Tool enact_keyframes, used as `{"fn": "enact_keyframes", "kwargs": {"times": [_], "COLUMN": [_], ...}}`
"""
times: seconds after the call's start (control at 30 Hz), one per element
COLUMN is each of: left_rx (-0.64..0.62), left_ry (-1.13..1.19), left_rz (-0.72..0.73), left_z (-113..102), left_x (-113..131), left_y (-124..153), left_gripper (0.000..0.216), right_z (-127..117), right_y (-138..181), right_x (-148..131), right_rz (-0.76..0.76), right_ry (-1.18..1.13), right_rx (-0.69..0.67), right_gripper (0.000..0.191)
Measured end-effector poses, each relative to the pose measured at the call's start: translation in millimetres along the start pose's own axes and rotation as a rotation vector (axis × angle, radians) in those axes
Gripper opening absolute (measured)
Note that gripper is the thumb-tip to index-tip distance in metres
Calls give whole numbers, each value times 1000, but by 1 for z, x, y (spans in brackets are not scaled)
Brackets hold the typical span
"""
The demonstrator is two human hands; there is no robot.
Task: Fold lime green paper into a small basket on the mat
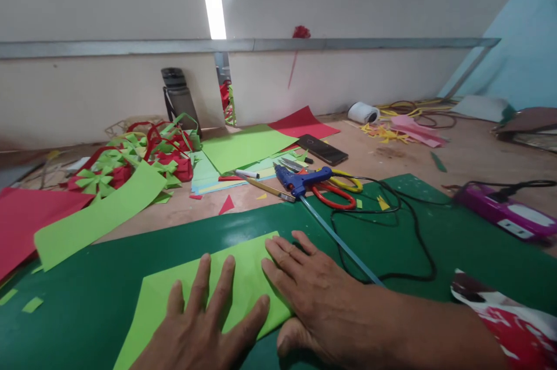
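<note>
Light-green sheet (249,265) beneath fingers: likely light, flexible, easily creased; best held at edges beyond fingertips. Left hand (198,326): fingers spread flat; right hand (322,294): fingers extended; neither grasping.

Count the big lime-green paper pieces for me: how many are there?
3: the front sheet under the left hand and right hand, the curved strip at left, and the back sheet beside the phone. More may be hidden underneath.
</note>
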State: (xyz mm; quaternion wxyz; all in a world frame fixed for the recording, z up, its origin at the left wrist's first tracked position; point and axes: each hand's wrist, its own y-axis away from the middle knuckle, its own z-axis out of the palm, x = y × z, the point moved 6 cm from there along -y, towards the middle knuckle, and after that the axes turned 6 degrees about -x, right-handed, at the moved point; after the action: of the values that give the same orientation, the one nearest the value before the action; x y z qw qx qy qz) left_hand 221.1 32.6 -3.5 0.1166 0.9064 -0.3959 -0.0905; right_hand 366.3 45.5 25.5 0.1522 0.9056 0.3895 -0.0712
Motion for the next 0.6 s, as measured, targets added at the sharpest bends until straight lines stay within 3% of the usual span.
{"fn": "enact_keyframes", "kwargs": {"times": [0.2,0.37,0.5,0.6], "left_rx": [-14,-129,-177,-161], "left_ry": [21,187,326,462], "left_rz": [34,6,-15,13], "left_z": [4,-19,-41,-41], "left_x": [-1,0,3,4], "left_y": [-2,-2,7,14], "left_gripper": [56,63,76,78], "right_z": [2,5,10,12], "right_y": [-1,0,-1,-1], "right_x": [4,5,4,3], "right_rz": [35,16,-68,-178], "right_ry": [-24,47,294,472], "right_rx": [-32,3,121,282], "right_gripper": [82,83,78,70]}}
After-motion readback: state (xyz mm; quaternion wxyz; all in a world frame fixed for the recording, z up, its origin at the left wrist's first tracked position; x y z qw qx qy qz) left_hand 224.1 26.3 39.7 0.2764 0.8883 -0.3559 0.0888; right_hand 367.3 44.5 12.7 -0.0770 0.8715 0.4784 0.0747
